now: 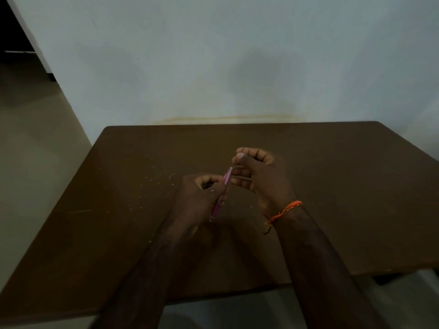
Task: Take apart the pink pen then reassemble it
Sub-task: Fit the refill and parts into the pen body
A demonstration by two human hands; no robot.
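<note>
The pink pen (225,186) is held slanted above the middle of the brown table (344,186). My left hand (199,203) is wrapped around its barrel, and the pen's lower end pokes out below the fingers. My right hand (256,174) sits just above and to the right, thumb and fingers pinched at the pen's upper end on a thin pale part that I cannot make out clearly. An orange thread band circles my right wrist. Most of the barrel is hidden inside my left fist.
Small pale specks are scattered on the table left of my hands. A pale wall rises right behind the table's far edge. The floor drops away at the left and along the table's near edge.
</note>
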